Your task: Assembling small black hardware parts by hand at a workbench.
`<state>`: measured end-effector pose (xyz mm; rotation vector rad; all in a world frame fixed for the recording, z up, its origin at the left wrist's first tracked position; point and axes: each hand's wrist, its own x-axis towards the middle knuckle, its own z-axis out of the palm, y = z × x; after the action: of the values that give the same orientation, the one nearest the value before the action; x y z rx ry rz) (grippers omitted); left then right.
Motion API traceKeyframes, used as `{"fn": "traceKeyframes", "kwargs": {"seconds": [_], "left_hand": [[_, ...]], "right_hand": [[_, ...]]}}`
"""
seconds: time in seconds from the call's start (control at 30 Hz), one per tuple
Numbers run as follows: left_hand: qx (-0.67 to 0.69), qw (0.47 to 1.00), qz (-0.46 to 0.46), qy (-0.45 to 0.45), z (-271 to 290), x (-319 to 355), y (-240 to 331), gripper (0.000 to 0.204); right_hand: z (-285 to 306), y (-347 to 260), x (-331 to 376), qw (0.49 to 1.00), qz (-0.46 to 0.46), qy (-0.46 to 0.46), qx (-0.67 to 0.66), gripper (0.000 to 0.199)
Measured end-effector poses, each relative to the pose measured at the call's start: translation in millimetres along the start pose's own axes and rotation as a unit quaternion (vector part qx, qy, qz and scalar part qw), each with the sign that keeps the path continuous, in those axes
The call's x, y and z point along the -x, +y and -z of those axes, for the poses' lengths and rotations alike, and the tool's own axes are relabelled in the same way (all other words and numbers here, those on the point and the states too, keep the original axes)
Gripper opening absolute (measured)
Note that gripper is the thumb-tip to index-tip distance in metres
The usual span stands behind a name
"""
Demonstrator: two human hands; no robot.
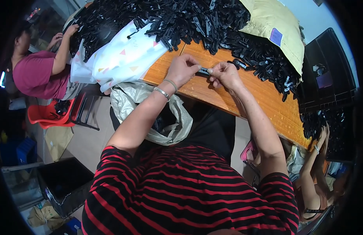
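Over the near edge of the wooden table, my left hand (183, 70) and my right hand (227, 76) pinch a small, narrow black piece (204, 71) from its two ends. It looks like hard plastic with a lighter, metal-like strip, but its exact kind is too small to tell. The fingertips hide both ends. Just beyond my hands lies a large heap of similar black pieces (213, 23), spread over the far side of the table. One loose piece with a shiny strip (239, 64) rests beside my right hand.
The wooden table (267, 105) curves round me. White patterned plastic sheeting (122, 55) lies at left, above an open woven sack (177, 133). A yellow sack (271, 23) and black crate (326, 74) stand right. Co-workers' hands (71, 30) (322, 137) touch the heap both sides.
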<state>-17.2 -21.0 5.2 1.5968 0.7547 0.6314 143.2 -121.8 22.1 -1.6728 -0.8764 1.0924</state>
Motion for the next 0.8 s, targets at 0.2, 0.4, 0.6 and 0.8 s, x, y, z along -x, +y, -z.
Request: {"fn": "traceKeyframes", "kwargs": {"seconds": [0.2, 0.4, 0.6, 0.8], "left_hand": [[-0.084, 0.996, -0.004, 0.03, 0, -2, -17, 0.019], [-0.141, 0.99, -0.005, 0.013, 2, -6, -10, 0.019], [-0.238, 0.971, 0.014, 0.012, 2, -17, 1, 0.021], [-0.21, 0.975, 0.015, -0.07, 26, 33, -11, 0.023]], "right_hand": [[-2, 0, -4, 0.999, -0.023, -0.017, 0.026, 0.018], [-3, -5, -11, 0.996, -0.047, -0.024, 0.068, 0.021], [-3, -18, -14, 0.986, -0.056, 0.013, 0.16, 0.026], [2, -1, 18, 0.985, 0.02, -0.092, 0.147, 0.023]]}}
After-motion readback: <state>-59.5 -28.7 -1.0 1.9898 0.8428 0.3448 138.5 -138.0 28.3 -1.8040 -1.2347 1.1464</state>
